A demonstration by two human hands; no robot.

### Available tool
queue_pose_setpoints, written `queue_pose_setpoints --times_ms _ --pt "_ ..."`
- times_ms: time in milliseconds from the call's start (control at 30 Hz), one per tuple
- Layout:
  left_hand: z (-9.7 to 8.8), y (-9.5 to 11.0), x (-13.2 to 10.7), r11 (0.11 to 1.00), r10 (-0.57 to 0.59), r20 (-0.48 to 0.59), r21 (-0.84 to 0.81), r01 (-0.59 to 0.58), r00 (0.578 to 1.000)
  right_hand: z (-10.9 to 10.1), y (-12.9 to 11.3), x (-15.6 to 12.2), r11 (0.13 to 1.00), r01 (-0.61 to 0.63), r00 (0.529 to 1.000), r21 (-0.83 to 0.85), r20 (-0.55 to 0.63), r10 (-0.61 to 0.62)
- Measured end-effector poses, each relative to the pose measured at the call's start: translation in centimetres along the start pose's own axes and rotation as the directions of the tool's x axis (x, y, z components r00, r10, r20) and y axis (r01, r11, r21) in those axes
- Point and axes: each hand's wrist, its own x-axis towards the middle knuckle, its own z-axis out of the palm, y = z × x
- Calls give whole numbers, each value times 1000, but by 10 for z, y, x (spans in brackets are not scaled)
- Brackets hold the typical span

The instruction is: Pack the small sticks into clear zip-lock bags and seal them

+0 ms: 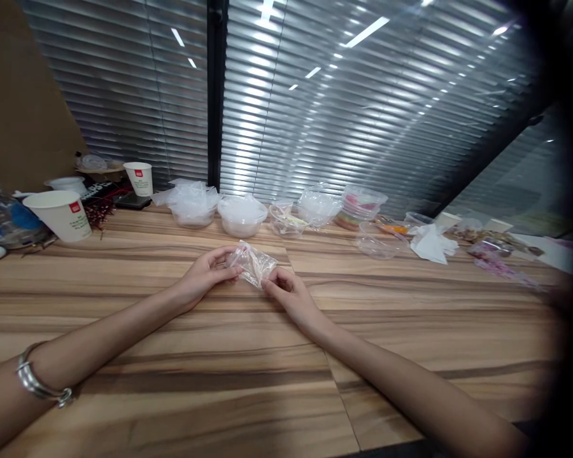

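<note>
A small clear plastic bag (254,264) is stretched between my two hands, a little above the wooden table (210,381). My left hand (209,273) pinches its left end between thumb and fingers. At the lower right corner, my right hand (290,294) grips the bag with thumb and fingertips. The bag looks thin and crinkled; what is inside it, if anything, I cannot make out. Behind it stand a round plastic tub with a white lid (242,215) and a clear bowl (289,219) wrapped in film.
Paper cups (60,215) and a plastic bottle (12,219) stand at the left. Along the back are a bowl stuffed with plastic bags (193,203) and stacked containers (360,207). Crumpled tissue (432,243) and a pinkish wrapper (506,267) lie right. Window blinds (315,95) rise behind.
</note>
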Motion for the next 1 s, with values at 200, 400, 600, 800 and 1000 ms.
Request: queue_pose_setpoints --times_ms 200,400,600,800,1000 --pt "2 3 -2 1000 1 2 10 -1 1000 1 4 1 1000 0 1000 0 -17 0" --pt "2 3 -2 1000 15 0 15 -15 1000 1 6 1 998 -7 998 -58 -56 4" --pt "2 3 -2 999 22 -22 43 -21 1000 1 2 -1 999 -27 998 -43 -62 25" --pt "-1 2 -1 1000 5 -35 -19 -6 999 0 2 1 997 -44 999 67 -10 44" --pt "-3 0 -1 996 -39 -16 -77 38 999 1 1 2 991 -31 1000 133 2 31"
